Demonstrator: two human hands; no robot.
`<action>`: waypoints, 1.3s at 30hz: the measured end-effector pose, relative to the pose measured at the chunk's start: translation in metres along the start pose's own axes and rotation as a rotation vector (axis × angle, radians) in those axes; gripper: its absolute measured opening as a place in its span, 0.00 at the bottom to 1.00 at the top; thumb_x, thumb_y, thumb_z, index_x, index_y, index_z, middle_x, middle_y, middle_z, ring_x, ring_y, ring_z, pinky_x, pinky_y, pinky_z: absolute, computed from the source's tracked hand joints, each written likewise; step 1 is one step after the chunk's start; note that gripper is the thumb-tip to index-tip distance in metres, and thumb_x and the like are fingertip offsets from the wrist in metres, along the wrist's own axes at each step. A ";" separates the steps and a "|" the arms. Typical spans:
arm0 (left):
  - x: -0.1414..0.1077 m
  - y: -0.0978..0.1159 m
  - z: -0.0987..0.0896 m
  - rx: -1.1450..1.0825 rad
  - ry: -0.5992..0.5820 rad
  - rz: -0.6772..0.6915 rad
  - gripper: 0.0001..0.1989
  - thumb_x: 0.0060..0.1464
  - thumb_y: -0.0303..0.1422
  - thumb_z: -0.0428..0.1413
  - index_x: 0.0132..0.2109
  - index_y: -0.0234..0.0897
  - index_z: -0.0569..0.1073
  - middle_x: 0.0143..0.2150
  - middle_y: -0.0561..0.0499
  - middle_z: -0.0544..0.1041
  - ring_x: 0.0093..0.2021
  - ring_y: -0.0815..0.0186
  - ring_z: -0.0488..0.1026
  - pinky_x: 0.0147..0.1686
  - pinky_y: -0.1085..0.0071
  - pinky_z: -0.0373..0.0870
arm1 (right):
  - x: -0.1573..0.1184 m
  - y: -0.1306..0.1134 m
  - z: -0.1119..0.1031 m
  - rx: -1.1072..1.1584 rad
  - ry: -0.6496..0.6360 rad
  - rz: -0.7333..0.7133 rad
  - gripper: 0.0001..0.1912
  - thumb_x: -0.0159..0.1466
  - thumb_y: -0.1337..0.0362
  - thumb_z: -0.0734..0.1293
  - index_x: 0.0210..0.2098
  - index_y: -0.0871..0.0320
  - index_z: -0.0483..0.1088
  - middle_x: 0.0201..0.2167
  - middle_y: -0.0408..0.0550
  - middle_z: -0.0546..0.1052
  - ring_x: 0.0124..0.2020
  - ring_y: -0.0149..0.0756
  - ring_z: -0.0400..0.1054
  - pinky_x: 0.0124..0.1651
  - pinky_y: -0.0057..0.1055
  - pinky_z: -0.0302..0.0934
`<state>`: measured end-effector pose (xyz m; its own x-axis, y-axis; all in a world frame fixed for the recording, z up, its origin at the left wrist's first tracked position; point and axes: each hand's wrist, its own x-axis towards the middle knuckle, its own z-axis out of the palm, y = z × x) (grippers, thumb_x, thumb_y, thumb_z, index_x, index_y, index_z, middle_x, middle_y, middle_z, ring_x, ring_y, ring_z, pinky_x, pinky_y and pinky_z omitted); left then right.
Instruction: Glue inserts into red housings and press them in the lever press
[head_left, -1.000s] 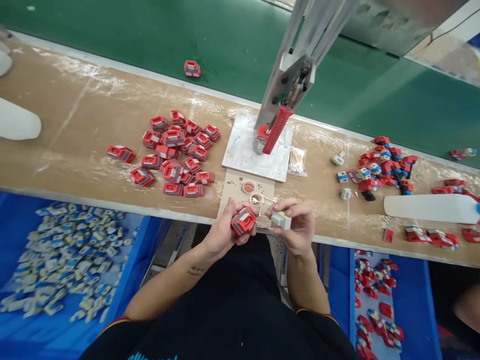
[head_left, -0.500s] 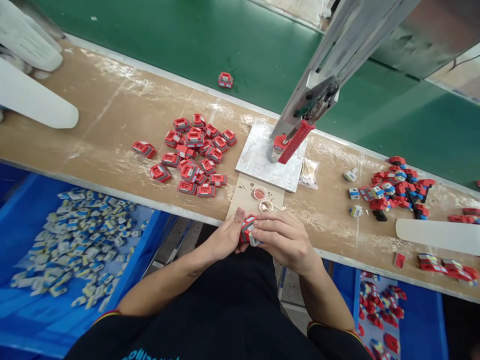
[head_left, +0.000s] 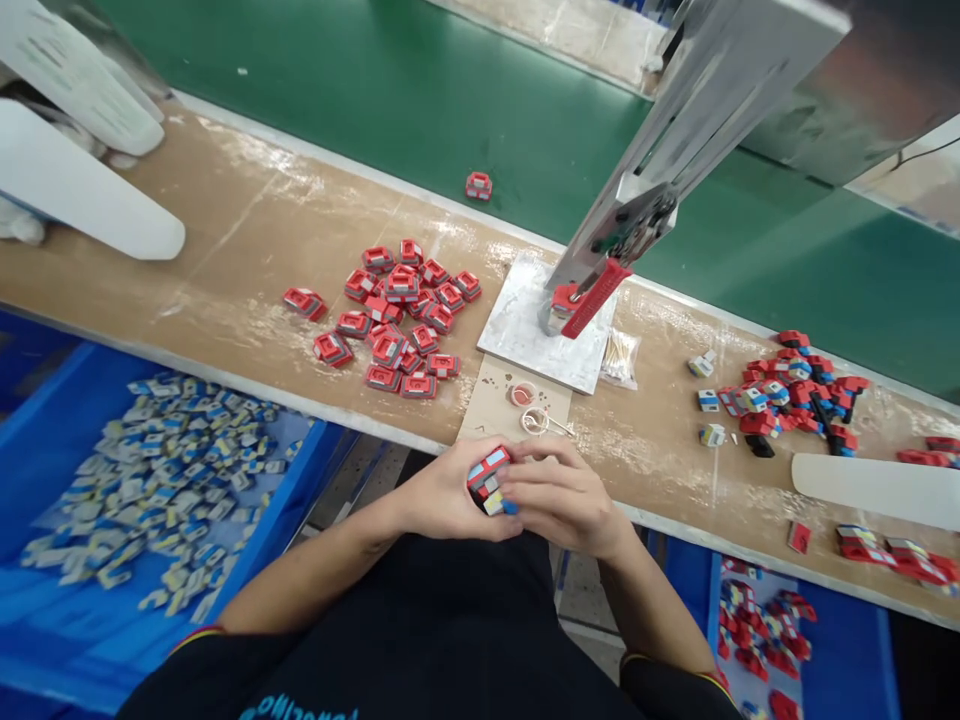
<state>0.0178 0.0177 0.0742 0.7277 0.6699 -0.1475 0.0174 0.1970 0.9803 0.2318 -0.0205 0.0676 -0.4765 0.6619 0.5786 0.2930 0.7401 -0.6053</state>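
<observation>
In front of my waist, my left hand (head_left: 446,492) is wrapped round a small red and grey plastic toy vehicle part (head_left: 489,466) with light-blue window patches. The fingers of my right hand (head_left: 576,502) press on its right side. A blue, white and yellow end (head_left: 495,502) shows at its lower side; whether this is a separate piece I cannot tell. Just beyond my hands, two small round pots (head_left: 523,394) and a white cotton swab (head_left: 559,424) rest on a stained card (head_left: 480,405).
A hand press with a red lever (head_left: 598,298) stands on a metal plate (head_left: 517,340). Red toy parts (head_left: 401,285) are heaped to its left, mixed toy pieces (head_left: 799,385) to its right. Blue bins (head_left: 296,490) flank me. Beyond the bench runs a green belt (head_left: 360,90) carrying one red part.
The toy part has turned in my hands, so its blue and yellow end now shows. My left hand has closed further round it. The view has shifted slightly.
</observation>
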 end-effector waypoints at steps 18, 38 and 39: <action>-0.014 0.001 -0.007 0.406 -0.192 0.317 0.18 0.57 0.35 0.70 0.51 0.38 0.75 0.47 0.43 0.81 0.43 0.58 0.80 0.43 0.67 0.77 | -0.017 -0.005 0.030 0.583 0.060 0.249 0.21 0.71 0.48 0.73 0.61 0.38 0.73 0.64 0.50 0.76 0.64 0.43 0.76 0.65 0.41 0.74; -0.021 -0.003 -0.064 -0.432 0.579 -0.040 0.33 0.50 0.44 0.75 0.62 0.44 0.79 0.49 0.47 0.81 0.39 0.62 0.79 0.36 0.69 0.78 | 0.144 0.040 -0.127 0.097 0.675 -0.055 0.38 0.69 0.32 0.67 0.72 0.36 0.62 0.68 0.37 0.75 0.58 0.28 0.80 0.49 0.24 0.81; -0.019 -0.002 -0.065 -0.350 0.597 -0.023 0.35 0.51 0.44 0.74 0.64 0.45 0.77 0.49 0.47 0.81 0.40 0.62 0.79 0.38 0.69 0.78 | 0.141 0.049 -0.123 0.004 0.760 -0.020 0.34 0.70 0.37 0.70 0.70 0.40 0.66 0.66 0.39 0.76 0.57 0.30 0.81 0.53 0.28 0.80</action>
<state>-0.0414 0.0510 0.0660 0.2258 0.9225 -0.3130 -0.2673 0.3676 0.8907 0.2809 0.1237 0.1870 0.2207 0.5490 0.8061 0.2869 0.7534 -0.5917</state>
